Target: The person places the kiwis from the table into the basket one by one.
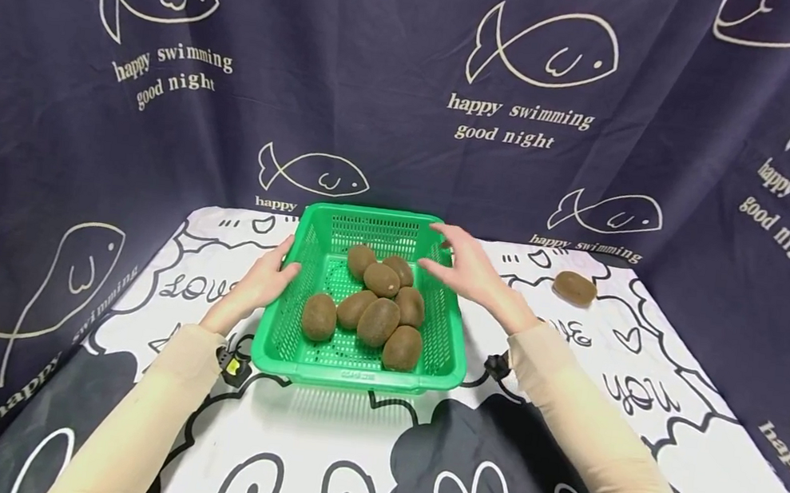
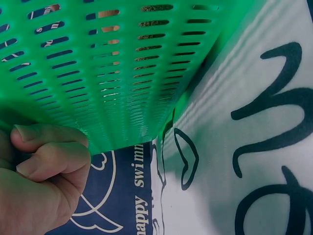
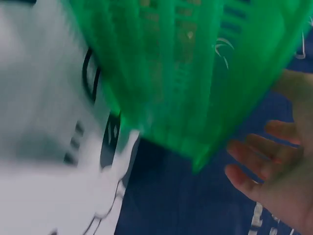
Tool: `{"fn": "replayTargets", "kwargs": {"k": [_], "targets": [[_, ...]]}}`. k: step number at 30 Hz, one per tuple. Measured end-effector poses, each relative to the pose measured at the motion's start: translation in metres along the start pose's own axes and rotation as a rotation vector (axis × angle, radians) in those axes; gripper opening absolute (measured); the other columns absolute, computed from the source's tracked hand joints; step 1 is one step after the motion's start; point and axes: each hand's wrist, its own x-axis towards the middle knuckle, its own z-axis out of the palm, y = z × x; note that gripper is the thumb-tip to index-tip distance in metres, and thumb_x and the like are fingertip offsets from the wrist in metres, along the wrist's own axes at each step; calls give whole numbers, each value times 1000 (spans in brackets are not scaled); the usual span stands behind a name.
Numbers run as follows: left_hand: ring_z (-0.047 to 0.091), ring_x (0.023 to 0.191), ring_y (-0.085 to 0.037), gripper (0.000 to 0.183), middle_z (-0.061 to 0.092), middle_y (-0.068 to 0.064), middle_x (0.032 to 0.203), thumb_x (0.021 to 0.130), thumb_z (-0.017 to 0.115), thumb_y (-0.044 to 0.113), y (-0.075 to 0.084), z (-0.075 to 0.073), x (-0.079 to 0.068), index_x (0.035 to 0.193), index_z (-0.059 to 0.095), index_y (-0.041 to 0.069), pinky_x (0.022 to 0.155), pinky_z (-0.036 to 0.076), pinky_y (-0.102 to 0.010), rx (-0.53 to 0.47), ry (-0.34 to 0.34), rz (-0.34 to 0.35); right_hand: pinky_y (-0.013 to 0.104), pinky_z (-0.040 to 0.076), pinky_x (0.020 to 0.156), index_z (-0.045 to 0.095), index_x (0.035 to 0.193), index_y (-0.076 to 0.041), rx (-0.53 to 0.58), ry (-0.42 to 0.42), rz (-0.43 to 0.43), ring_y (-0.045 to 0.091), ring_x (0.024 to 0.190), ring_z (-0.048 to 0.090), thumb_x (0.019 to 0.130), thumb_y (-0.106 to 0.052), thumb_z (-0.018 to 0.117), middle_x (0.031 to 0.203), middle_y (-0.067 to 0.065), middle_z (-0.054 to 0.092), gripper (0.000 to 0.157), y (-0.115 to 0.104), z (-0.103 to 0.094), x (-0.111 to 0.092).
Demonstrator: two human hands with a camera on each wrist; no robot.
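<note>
A green plastic basket [image 1: 355,376] with slotted walls holds several brown kiwis [image 1: 378,323]. At its left rim is my left hand [image 1: 267,275]; in the left wrist view the curled fingers [image 2: 54,147] grip up by the rim, against the slotted wall. My right hand [image 1: 468,266] is at the far right corner, thumb reaching over the rim and fingers spread. Seen from the right wrist, that hand's loosely bent fingers [image 3: 254,156] lie beside the blurred basket corner, holding nothing.
One more kiwi [image 1: 574,288] lies on the table to the right, outside the basket. The table wears a black-and-white printed cloth [image 1: 316,447]. A dark blue curtain [image 1: 396,102] with fish drawings hangs behind and along both sides.
</note>
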Motion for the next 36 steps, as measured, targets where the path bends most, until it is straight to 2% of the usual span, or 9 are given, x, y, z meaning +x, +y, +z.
{"fn": "replayTargets", "kwargs": {"k": [4, 8, 12, 16, 19, 22, 29, 32, 36], "targets": [[56, 116, -40, 65, 38, -30, 148, 100, 40, 18, 0, -1, 0, 155, 8, 4, 101, 45, -51, -5, 1, -1, 52, 38, 106, 51, 134, 6, -66, 109, 27, 41, 121, 52, 86, -20, 68, 132, 26, 57, 57, 34, -13, -10], [54, 120, -40, 65, 34, -30, 150, 100, 40, 19, 1, -1, -1, 155, 7, 4, 103, 43, -51, -2, 0, -3, 55, 34, 108, 51, 132, 8, -176, 156, 95, 46, 123, 49, 85, -16, 65, 132, 28, 56, 55, 85, -22, -27], [54, 121, -40, 65, 33, -30, 151, 100, 39, 19, 0, -2, -1, 155, 7, 5, 103, 43, -51, 3, -1, -7, 61, 31, 106, 47, 136, 8, -267, 123, 232, 50, 125, 42, 86, -18, 62, 137, 31, 49, 59, 130, -35, -50], [56, 117, -39, 65, 36, -30, 149, 100, 40, 19, 1, -2, 0, 155, 8, 5, 101, 45, -50, 1, 4, -3, 70, 27, 102, 38, 141, 8, -298, 47, 404, 56, 128, 32, 88, -22, 59, 144, 35, 36, 65, 158, -47, -71], [57, 113, -37, 65, 37, -29, 149, 100, 40, 19, 0, -2, 0, 155, 9, 5, 99, 46, -49, 6, 9, 2, 73, 25, 99, 32, 143, 8, -290, -3, 503, 58, 130, 26, 89, -23, 56, 147, 37, 28, 67, 172, -51, -82], [58, 110, -36, 65, 39, -30, 147, 100, 40, 19, 0, -1, 0, 155, 9, 4, 98, 46, -49, 12, 10, 5, 74, 25, 96, 29, 144, 7, -297, -33, 559, 58, 131, 23, 88, -22, 54, 147, 37, 26, 68, 183, -53, -89], [57, 114, -38, 65, 37, -30, 148, 100, 40, 18, 0, 1, -1, 155, 9, 3, 101, 45, -51, 1, 11, 3, 76, 24, 91, 27, 143, 7, -299, -91, 607, 58, 126, 27, 85, -18, 50, 136, 37, 34, 67, 199, -56, -99], [56, 115, -39, 65, 36, -30, 149, 100, 40, 18, 1, 1, -1, 155, 9, 3, 101, 45, -50, 1, 7, 1, 75, 23, 90, 31, 140, 7, -293, -67, 621, 58, 120, 33, 83, -15, 53, 131, 38, 38, 65, 198, -57, -103], [58, 114, -38, 65, 37, -30, 148, 100, 40, 18, 1, 1, -1, 155, 9, 4, 98, 47, -48, -3, 7, -7, 74, 23, 88, 36, 137, 7, -288, 20, 613, 59, 114, 34, 79, -13, 57, 127, 41, 36, 65, 193, -59, -103]]}}
